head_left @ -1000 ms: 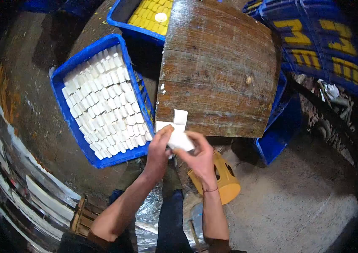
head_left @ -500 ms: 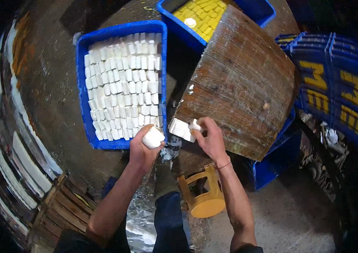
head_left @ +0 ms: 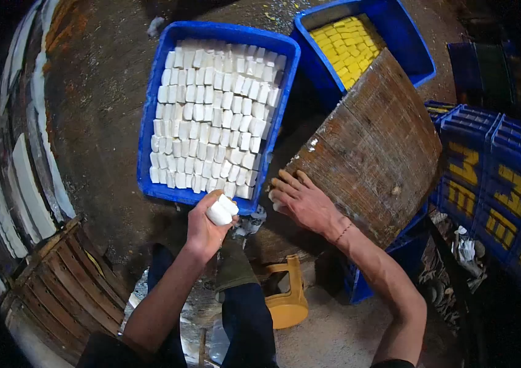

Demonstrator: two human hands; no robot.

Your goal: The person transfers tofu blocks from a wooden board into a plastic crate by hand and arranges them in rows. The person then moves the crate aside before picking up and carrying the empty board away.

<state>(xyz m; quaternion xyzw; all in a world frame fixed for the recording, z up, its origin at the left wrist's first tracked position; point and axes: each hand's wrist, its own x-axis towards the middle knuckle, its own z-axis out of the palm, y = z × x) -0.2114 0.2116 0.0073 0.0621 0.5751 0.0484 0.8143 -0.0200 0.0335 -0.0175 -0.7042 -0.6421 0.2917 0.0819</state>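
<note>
White blocks (head_left: 222, 210) rest in my left hand (head_left: 206, 226), whose fingers wrap round them just below a blue crate (head_left: 148, 141). That crate holds many white blocks (head_left: 211, 116) in rows. My right hand (head_left: 300, 202) lies over the near left corner of a brown wooden board (head_left: 377, 144), fingers stretched. A bit of white shows beneath its fingertips, mostly hidden by the hand.
Another blue crate (head_left: 423, 46) with yellow blocks (head_left: 346, 49) stands beyond the board. Stacked blue crates (head_left: 487, 178) with yellow lettering are at the right. A yellow stool (head_left: 288, 306) stands near my legs, and a slatted wooden crate (head_left: 67, 288) at lower left.
The view has turned, shifting the crates and board. My hands have parted; my left hand keeps white blocks, while my right hand has moved onto the board's corner and covers where white blocks lay.
</note>
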